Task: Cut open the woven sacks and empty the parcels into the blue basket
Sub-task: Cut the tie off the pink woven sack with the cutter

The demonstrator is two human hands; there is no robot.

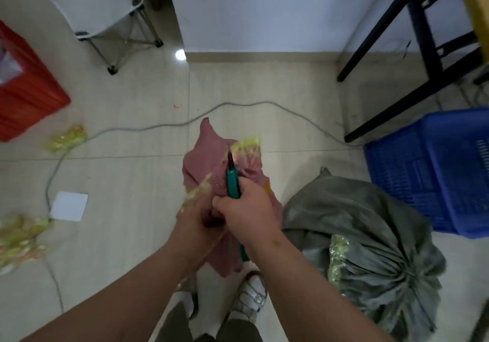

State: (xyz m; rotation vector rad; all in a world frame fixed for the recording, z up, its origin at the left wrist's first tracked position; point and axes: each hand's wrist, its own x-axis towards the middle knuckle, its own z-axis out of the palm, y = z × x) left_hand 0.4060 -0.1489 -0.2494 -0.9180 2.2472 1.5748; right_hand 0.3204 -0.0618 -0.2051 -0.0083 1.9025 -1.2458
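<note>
Right hand (244, 209) grips slim green knife (233, 180) — crumpled pink sack (205, 153)

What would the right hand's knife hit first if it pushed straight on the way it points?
Probably the yellow-green tape bunched on the pink sack: the knife in the right hand has its tip right at it, though depth is hard to judge.

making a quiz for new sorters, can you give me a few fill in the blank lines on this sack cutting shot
1. The right hand grips a utility knife with a ____ handle.
2. The left hand holds the gathered neck of the ____ sack.
3. The grey-green sack lies on the floor between the person's feet and the ____ basket.
4. A grey ____ runs across the floor tiles beyond the sacks.

Missing words: green; pink; blue; cable
</note>
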